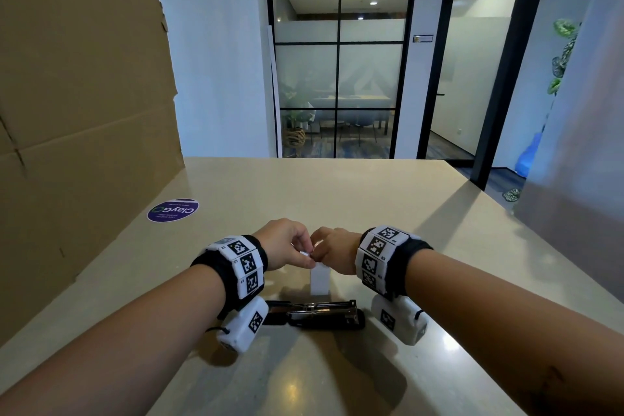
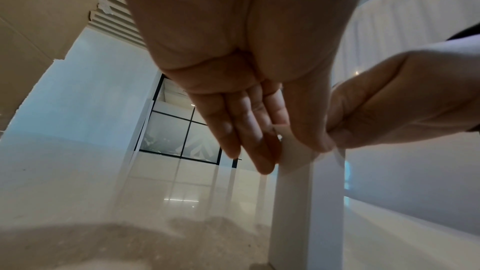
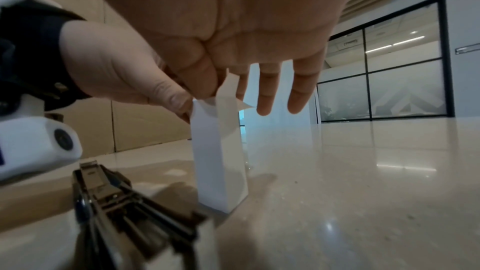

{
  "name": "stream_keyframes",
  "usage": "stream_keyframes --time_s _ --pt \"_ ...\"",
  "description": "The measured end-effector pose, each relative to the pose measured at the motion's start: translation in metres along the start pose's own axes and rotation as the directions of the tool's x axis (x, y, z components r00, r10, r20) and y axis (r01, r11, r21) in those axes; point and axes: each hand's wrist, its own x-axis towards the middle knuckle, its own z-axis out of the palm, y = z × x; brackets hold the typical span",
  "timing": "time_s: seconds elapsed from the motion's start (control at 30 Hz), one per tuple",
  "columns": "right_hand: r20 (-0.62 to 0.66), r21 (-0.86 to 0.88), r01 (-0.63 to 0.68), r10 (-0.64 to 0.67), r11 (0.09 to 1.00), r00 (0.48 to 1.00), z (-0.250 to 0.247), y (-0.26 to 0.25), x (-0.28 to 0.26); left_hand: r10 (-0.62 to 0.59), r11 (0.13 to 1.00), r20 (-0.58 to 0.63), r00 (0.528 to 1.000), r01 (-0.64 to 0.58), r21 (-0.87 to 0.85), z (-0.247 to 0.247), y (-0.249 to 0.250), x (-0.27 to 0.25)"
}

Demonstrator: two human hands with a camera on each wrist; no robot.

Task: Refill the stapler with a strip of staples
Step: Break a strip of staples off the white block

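Observation:
A white staple box [image 1: 319, 280] [image 2: 306, 202] [image 3: 218, 151] stands upright on the beige table [image 1: 337, 199]. Both hands meet at its top. My left hand [image 1: 309, 258] [image 2: 291, 151] pinches the box's top edge between thumb and fingers. My right hand [image 1: 318, 254] [image 3: 221, 89] pinches the raised top flap [image 3: 230, 85] with thumb and index finger, its other fingers straight. The black stapler [image 1: 314, 312] [image 3: 124, 213] lies opened out flat on the table, just nearer to me than the box, between my wrists. No staple strip shows.
A big cardboard sheet [image 1: 84, 111] stands along the table's left side, with a round purple sticker [image 1: 173, 210] lying near it. A grey panel [image 1: 574, 145] stands at the right. The table's far edge runs before a glass partition.

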Motion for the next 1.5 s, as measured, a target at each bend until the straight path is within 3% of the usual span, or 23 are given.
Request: stream_keyframes --time_s 0.13,0.43,0.83,1.03,1.2,1.3,1.5 --pt "-0.092 0.134 0.018 -0.006 0.991 0.996 0.000 0.001 -0.008 0.003 0.999 0.004 1.000 -0.004 0.042 -0.001 0.003 0.000" --pt "-0.202 0.176 0.097 -0.061 0.980 0.978 0.000 0.004 -0.009 -0.010 1.000 0.011 1.000 0.010 0.020 -0.001 0.001 0.003" --pt "-0.014 -0.098 -0.012 0.011 0.995 1.000 0.002 -0.004 -0.007 0.010 1.000 0.028 1.000 -0.011 0.023 -0.002 0.001 0.003" --pt "-0.202 0.102 0.091 -0.069 0.991 0.977 0.002 0.003 -0.007 0.011 0.999 0.038 0.999 -0.012 0.044 -0.002 0.002 0.003" --pt "-0.327 0.284 0.139 -0.041 0.949 0.944 0.004 0.006 -0.009 0.009 0.999 0.045 0.999 -0.010 0.035 -0.002 0.001 0.004" --pt "-0.342 0.386 0.142 -0.001 0.912 0.940 0.005 0.010 -0.007 0.013 1.000 0.052 0.999 -0.014 0.018 -0.003 0.002 0.003" --pt "-0.332 0.430 0.098 0.057 0.897 0.942 0.003 0.015 -0.005 0.025 1.000 0.053 0.998 -0.025 0.013 -0.003 0.000 0.004"
